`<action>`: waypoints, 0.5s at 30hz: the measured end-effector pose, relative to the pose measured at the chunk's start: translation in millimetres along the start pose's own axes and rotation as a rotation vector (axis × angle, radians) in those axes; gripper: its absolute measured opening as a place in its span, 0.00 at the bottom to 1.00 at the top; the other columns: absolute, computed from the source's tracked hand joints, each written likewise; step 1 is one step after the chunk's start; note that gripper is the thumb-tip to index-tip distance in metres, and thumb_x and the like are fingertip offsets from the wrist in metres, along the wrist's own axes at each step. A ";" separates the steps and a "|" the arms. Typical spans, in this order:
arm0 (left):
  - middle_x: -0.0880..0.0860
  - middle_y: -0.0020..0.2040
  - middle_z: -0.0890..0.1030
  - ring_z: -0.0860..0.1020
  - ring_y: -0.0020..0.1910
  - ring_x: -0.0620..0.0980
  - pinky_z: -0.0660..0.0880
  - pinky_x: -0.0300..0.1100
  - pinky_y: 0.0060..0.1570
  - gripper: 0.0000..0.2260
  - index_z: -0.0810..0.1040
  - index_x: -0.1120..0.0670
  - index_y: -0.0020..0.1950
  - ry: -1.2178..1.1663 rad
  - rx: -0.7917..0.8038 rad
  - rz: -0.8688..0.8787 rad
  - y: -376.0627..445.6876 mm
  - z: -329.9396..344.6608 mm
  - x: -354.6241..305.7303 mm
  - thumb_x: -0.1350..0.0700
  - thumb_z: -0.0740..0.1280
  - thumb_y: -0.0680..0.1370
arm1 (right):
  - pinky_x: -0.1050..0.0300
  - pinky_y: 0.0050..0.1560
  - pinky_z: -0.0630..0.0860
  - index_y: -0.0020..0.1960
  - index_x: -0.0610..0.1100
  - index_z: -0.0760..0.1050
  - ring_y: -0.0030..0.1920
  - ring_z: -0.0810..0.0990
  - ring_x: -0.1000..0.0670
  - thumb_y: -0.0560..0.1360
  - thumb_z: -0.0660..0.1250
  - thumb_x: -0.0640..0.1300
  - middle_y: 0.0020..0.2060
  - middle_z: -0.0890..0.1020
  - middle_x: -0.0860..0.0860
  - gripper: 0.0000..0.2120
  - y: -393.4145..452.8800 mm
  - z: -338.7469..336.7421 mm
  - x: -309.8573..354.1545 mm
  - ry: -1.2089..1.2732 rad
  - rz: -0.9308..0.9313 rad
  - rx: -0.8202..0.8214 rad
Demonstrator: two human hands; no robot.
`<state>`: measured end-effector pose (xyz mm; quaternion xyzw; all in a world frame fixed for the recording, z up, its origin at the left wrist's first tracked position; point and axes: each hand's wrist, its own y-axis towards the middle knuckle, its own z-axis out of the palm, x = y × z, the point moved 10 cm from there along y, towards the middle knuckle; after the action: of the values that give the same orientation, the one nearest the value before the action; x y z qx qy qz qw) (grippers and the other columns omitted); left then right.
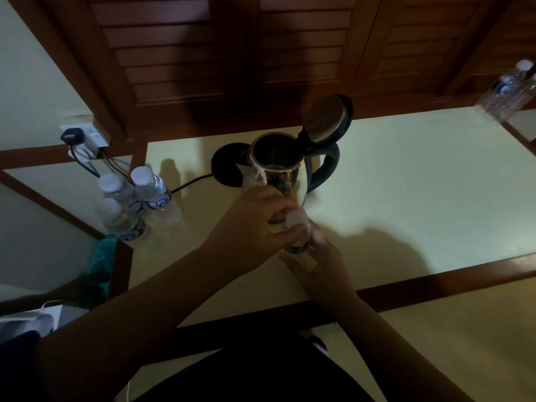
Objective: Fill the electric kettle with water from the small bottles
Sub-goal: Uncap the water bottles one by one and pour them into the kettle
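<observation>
Uncapping step, I judge. Left hand point(255, 221) pinches the white cap point(296, 219) of a small bottle point(298, 245), fingers curled over it. Right hand point(316, 262) sits low around the bottle body; the picture is dark and blurred there, so I cannot tell how tightly that grip closes.

To do this well: I hold the body firm but without squeezing, since thin plastic would spurt once the seal breaks. I twist the cap off upright, then tip the neck over the kettle mouth, not the bench.

Kettle point(278, 175): shiny steel, dark handle, lid point(327, 118) hinged fully up, mouth open. It stands just beyond the hands, touching or nearly touching the left knuckles. It sits off its round black base point(227, 163), which lies just behind with a cord running left. Water level inside: too dark to tell.

Three capped bottles point(133, 204) wait at the left bench point(406, 184) edge, and more bottles point(510, 88) lie far right.
</observation>
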<state>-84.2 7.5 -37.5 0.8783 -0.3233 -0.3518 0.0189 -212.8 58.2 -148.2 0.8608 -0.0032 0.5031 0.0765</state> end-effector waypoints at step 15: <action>0.41 0.46 0.81 0.79 0.45 0.39 0.76 0.35 0.45 0.18 0.81 0.46 0.56 0.057 0.095 -0.121 -0.1 -16.9 -1.1 0.34 0.67 0.77 | 0.57 0.50 0.80 0.77 0.51 0.68 0.53 0.81 0.53 0.76 0.75 0.51 0.59 0.81 0.54 0.32 3.4 -19.7 31.1 -0.288 -0.196 0.022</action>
<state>-74.2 5.0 -24.2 0.9057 -0.2854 -0.3115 -0.0349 -214.7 59.8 -111.3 0.9209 0.0751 0.3648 0.1145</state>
